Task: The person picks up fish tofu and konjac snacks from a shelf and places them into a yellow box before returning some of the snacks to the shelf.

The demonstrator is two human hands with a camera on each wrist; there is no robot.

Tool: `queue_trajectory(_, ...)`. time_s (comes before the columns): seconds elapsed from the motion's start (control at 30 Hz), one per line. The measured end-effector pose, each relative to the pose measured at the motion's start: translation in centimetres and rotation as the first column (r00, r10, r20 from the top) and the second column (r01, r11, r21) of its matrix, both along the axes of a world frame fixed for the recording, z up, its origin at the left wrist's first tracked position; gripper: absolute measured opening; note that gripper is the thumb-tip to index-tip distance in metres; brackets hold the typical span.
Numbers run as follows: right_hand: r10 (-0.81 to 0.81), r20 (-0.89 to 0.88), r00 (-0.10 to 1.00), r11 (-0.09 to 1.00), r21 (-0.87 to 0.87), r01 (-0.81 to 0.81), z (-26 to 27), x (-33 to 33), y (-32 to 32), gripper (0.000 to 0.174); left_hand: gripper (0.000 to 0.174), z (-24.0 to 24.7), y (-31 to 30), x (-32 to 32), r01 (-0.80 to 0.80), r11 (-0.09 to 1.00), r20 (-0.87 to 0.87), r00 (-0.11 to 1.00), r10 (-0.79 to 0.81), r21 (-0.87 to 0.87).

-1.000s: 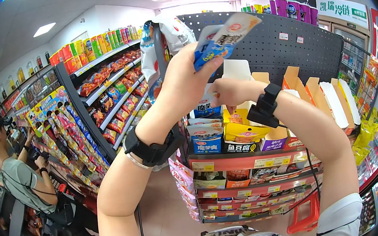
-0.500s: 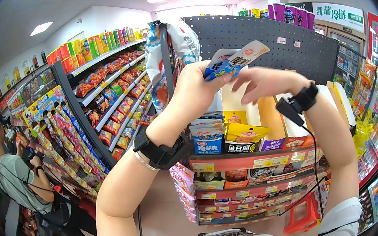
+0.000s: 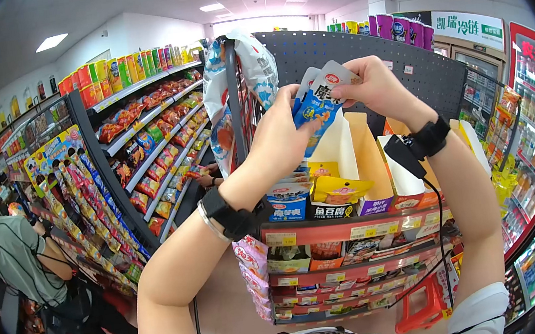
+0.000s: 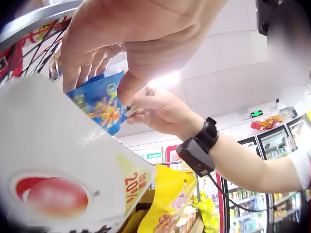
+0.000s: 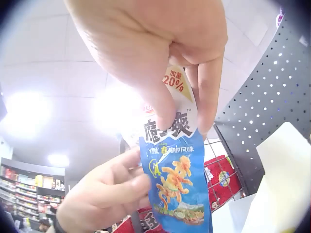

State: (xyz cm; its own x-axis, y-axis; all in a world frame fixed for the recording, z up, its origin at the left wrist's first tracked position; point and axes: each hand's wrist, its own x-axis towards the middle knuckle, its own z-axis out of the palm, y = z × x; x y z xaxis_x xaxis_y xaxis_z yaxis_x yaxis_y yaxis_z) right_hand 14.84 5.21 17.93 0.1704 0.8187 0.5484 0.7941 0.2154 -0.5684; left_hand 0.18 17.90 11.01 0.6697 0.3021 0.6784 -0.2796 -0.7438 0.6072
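Note:
In the head view, my left hand [image 3: 280,132] grips a small fan of blue-and-white snack packets [image 3: 321,113], its thumb across the blue front. My right hand [image 3: 377,85] pinches the white upper part of the front packet between thumb and fingers. The right wrist view shows this packet [image 5: 177,179] nearly upright, with orange food pictured on blue, and my left hand [image 5: 104,191] at its left edge. Below the hands, an open display box [image 3: 287,211] of similar packets stands on the shelf, beside yellow packets [image 3: 343,189] in a black-fronted box.
Open cardboard boxes [image 3: 372,161] line the shelf top before a dark pegboard [image 3: 429,76]. Large white bags [image 3: 255,63] hang at the left end. A red stool [image 3: 422,304] stands low at right. Another person [image 3: 27,254] is in the left aisle, beside hanging snack strips [image 3: 82,194].
My right hand has come up from the boxes, passed open beside the packets, and now pinches the front one's top. My left hand has lowered the packets from their raised position.

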Motion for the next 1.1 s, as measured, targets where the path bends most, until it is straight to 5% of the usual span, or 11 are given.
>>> queue_trajectory(0.13,-0.020,-0.098,0.995,0.998,0.053,0.025,-1.8,1.5,2.0,0.019,0.058,-0.4,-1.5,-2.9,-0.085,0.990,0.109,0.991,0.073,0.109)
queue_trajectory(0.2,-0.026,-0.143,0.989,0.999,0.035,0.031,-2.8,1.9,3.1,0.019,0.056,-0.5,-2.2,-4.9,-0.158,0.911,0.163,0.981,0.102,0.380)
queue_trajectory(0.33,-0.158,0.024,0.987,0.984,-0.079,0.159,-3.5,1.0,5.0,0.022,0.044,0.2,-3.7,-8.9,0.027,0.931,0.030,0.999,-0.041,0.365)
queue_trajectory(0.47,-0.208,0.161,0.965,0.946,-0.216,0.240,-4.1,0.0,7.0,0.026,0.035,0.1,-3.7,-10.8,-0.021,0.925,0.042,0.999,0.006,0.381)
queue_trajectory(0.53,-0.072,0.346,0.936,0.971,-0.190,0.145,-4.5,-0.7,7.9,0.028,0.033,-0.2,-3.5,-11.3,-0.042,0.934,0.050,0.998,0.025,0.355)
queue_trajectory(0.7,0.090,0.483,0.871,0.892,-0.429,0.145,-6.3,-0.8,10.0,0.039,0.029,-0.9,-2.5,-11.8,-0.106,0.941,0.040,0.994,0.098,0.321)
queue_trajectory(0.87,0.166,0.444,0.881,0.844,-0.526,0.106,-6.7,-1.2,9.6,0.032,0.024,-1.9,-1.1,-11.4,-0.116,0.956,0.035,0.993,0.111,0.268)
queue_trajectory(0.93,0.113,0.304,0.946,0.746,-0.655,0.122,-6.2,-1.2,9.0,0.033,0.024,-2.3,-1.0,-11.0,-0.100,0.963,0.014,0.995,0.100,0.251)
queue_trajectory(1.1,0.235,0.310,0.921,0.864,-0.501,-0.052,-6.1,0.5,6.1,0.033,0.023,-4.3,-1.6,-10.1,-0.099,0.955,0.075,0.994,0.081,0.279)
